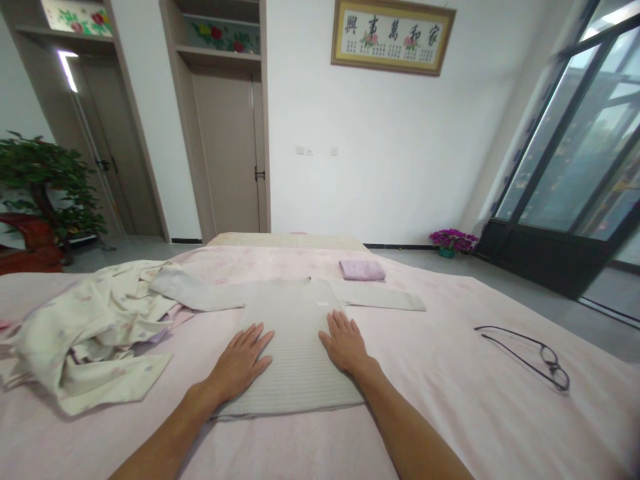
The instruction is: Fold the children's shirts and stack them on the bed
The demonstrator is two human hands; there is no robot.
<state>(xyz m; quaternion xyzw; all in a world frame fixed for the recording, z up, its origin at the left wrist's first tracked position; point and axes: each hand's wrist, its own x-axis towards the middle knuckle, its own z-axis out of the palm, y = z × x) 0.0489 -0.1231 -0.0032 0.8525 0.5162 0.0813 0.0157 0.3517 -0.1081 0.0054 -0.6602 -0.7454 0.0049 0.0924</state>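
Note:
A pale grey ribbed sweater (295,313) lies flat on the pink bed (450,373), its sleeves spread out to both sides. My left hand (243,361) rests palm down on the sweater's left part, fingers stretched out. Flat on the right part of the sweater lies my right hand (344,341), its fingers together and extended. Neither hand holds anything.
A crumpled cream floral garment (90,333) lies to the left on the bed. A folded lilac cloth (362,269) sits beyond the sweater. Black-framed glasses (535,355) lie to the right. Doors, a potted tree (45,180) and a glass door (575,167) surround the bed.

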